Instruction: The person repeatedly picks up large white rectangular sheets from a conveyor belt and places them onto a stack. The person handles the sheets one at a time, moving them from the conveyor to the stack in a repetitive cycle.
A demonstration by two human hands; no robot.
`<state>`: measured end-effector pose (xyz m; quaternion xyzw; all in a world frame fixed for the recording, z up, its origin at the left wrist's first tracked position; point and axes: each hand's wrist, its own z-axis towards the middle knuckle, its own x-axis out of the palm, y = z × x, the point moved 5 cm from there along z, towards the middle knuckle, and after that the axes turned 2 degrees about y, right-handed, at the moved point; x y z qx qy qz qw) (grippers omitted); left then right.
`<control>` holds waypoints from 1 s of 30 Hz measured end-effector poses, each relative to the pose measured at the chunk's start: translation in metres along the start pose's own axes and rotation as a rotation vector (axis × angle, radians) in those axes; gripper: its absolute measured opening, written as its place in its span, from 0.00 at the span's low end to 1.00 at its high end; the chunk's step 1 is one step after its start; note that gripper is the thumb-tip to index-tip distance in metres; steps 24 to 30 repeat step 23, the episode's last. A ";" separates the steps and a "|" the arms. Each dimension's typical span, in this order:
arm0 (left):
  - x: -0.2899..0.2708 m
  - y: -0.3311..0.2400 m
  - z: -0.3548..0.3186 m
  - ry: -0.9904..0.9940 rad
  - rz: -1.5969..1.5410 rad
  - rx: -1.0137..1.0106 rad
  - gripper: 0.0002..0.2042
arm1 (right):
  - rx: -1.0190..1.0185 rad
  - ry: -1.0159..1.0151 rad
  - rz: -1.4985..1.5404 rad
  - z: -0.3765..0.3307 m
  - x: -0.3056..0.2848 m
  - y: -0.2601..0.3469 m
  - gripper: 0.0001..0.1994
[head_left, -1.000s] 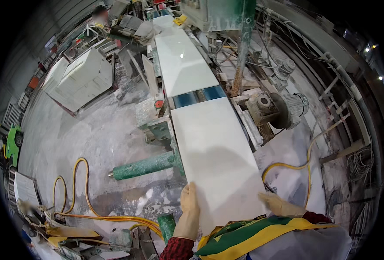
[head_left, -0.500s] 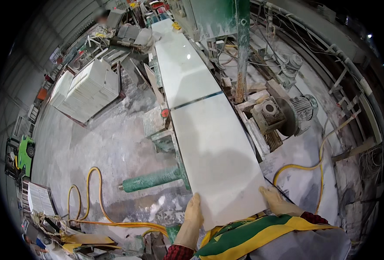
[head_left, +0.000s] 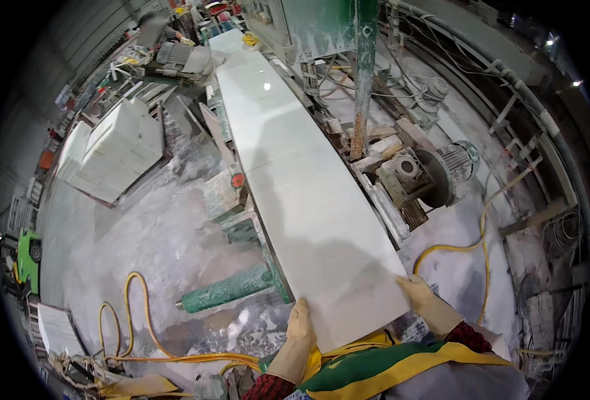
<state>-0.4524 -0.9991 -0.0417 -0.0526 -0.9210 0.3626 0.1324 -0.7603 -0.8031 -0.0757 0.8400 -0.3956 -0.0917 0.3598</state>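
Note:
A long, smooth white slab (head_left: 328,220) lies along a narrow conveyor-like bench, its near end by my waist. My left hand (head_left: 300,332), in a pale glove, holds its left edge near the corner, with the thumb showing at the edge. At the opposite edge, my right hand (head_left: 428,303), gloved alike, grips near the other corner. Fingers of both hands are partly hidden at the slab's edges. Beyond it lies a second white slab (head_left: 258,100), and only a faint seam shows between the two.
A green roller (head_left: 228,288) juts out left, below a red button (head_left: 237,181). Motors (head_left: 452,170) and a green post stand right. Yellow hoses (head_left: 175,358) run over the floor. Stacked white slabs (head_left: 118,150), a green forklift (head_left: 28,257) and a person (head_left: 168,31) are further left.
The near slab has slid away from me toward the far slab, and the dark gap between them has closed to a faint line. Both hands stay on its edges. My view has shifted slightly.

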 end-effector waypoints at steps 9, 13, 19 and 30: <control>0.008 -0.012 0.009 0.289 -0.009 -0.123 0.27 | -0.050 -0.015 0.000 -0.013 0.009 0.026 0.16; 0.023 -0.045 -0.010 0.310 0.166 -0.220 0.31 | -0.130 -0.172 -0.277 -0.015 0.001 0.030 0.26; -0.010 -0.061 0.042 0.364 0.525 -0.288 0.31 | -0.771 -0.672 -0.417 -0.057 0.007 0.034 0.31; 0.001 -0.078 0.055 0.514 0.615 -0.309 0.29 | -0.400 -0.764 0.032 -0.084 0.017 -0.054 0.22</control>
